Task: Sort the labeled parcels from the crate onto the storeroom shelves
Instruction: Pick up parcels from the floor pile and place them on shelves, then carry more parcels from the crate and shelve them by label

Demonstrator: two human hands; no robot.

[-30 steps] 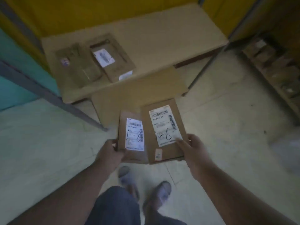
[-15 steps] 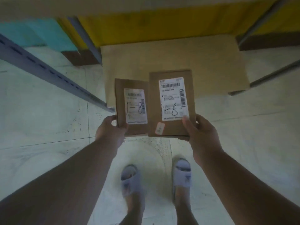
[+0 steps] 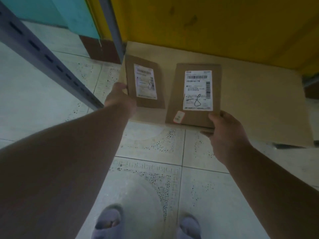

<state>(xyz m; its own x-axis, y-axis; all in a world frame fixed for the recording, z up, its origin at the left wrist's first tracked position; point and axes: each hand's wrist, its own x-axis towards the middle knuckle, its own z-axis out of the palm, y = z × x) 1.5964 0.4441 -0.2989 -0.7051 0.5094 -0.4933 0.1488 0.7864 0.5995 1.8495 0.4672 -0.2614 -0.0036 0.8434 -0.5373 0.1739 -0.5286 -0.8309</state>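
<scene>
Two flat brown cardboard parcels with white labels are held over the low bottom shelf board (image 3: 250, 104). My left hand (image 3: 119, 99) grips the smaller parcel (image 3: 160, 100) by its left edge, near the shelf's left end. My right hand (image 3: 226, 135) holds the larger parcel (image 3: 174, 107) at its lower right corner; its label bears a barcode and a handwritten "8". A gap separates the two parcels. Whether either rests on the board I cannot tell.
A grey perforated shelf upright (image 3: 51, 61) slants across the left, a second post (image 3: 112, 28) stands behind. A yellow wall (image 3: 207, 23) backs the shelf, a teal panel (image 3: 60, 12) sits at left. Tiled floor (image 3: 155, 169) and my feet in grey slippers (image 3: 108, 221) lie below.
Both hands have reached forward and down to the bottom shelf. The parcels, held overlapping before, have been drawn apart, one in each hand.
</scene>
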